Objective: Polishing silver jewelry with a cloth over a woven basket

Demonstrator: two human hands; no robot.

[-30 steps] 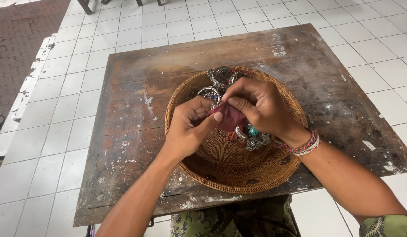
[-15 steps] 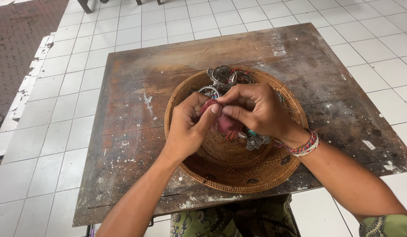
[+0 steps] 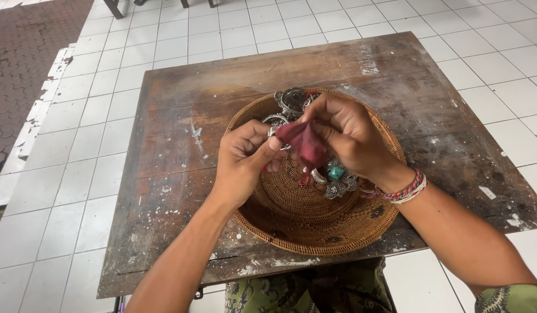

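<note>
An outdoor craft spot or patio is showing here: a worn, paint-flecked table (image 3: 181, 139) is standing on white floor tiles (image 3: 77, 116), with brick paving (image 3: 19, 64) lying at upper left.

Basket (image 3: 315, 232) on table (image 3: 176, 145), jewellery (image 3: 337, 181) inside, cloth (image 3: 303, 145) above it between both hands.

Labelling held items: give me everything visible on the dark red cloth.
The dark red cloth is a small, soft, crumpled piece of fabric, bunched into a loose hanging fold with a frayed lower tip. It is held in the air over the woven basket, above the silver jewellery lying there. The left hand pinches its left edge with thumb and fingers; the right hand grips its top. What it wraps, if anything, is hidden.
</note>
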